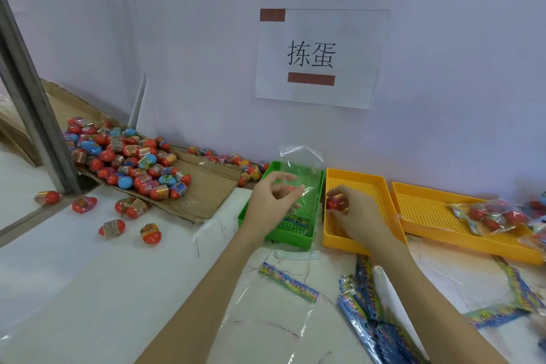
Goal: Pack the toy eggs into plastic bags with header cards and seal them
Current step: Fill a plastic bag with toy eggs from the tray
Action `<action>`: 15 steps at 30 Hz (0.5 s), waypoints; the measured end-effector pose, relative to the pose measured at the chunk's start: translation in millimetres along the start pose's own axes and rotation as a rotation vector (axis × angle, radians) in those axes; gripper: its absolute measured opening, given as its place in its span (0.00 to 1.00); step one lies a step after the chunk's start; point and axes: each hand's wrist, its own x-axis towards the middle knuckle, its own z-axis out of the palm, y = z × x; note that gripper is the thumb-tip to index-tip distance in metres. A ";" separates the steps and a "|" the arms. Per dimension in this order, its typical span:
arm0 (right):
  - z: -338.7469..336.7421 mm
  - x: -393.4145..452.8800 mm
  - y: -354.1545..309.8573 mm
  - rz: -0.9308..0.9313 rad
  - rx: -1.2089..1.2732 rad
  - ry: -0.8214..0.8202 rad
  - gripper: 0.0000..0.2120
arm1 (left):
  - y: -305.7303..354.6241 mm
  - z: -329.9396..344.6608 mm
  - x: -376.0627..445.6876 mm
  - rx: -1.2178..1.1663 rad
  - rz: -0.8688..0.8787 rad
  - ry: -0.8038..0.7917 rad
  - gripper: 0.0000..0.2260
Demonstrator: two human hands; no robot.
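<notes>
A: Where is the egg sitting?

B: The red toy egg (335,201) is being gripped in the right hand (356,216), over the near yellow tray (381,186). At nine o'clock from it, the left hand (270,201) is pinching the clear plastic bag (307,183) above the green tray (298,238); another egg seems to be inside already.

A: What is going wrong, potentially?

B: The bag mouth is looking slack, so the egg may be catching the film and dropping into a tray. Header cards (289,279) are lying at six o'clock, the egg pile (127,159) at ten, filled bags (493,216) at three.
</notes>
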 end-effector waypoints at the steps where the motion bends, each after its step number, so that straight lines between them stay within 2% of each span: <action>1: 0.9 -0.3 -0.2 0.009 0.020 0.040 0.14 | 0.4 -0.8 -0.4 -0.002 0.004 -0.011 0.11; 4: 3.8 -8.9 -0.2 -0.053 0.189 0.197 0.07 | 2.5 -2.7 -0.3 -0.010 0.016 -0.028 0.12; 7: -3.9 -23.1 -7.8 -0.134 0.433 0.388 0.10 | 5.2 0.0 -2.1 0.024 0.058 -0.025 0.11; 11: -23.2 -35.5 -32.1 -0.312 0.642 0.542 0.14 | 11.0 5.0 -5.7 0.221 0.232 -0.010 0.11; 13: -30.5 -39.2 -44.4 -0.386 0.661 0.555 0.12 | 14.8 7.2 -8.9 0.268 0.305 -0.041 0.12; 15: -32.6 -41.8 -50.1 -0.436 0.534 0.556 0.11 | 16.6 7.5 -11.0 0.293 0.379 -0.075 0.12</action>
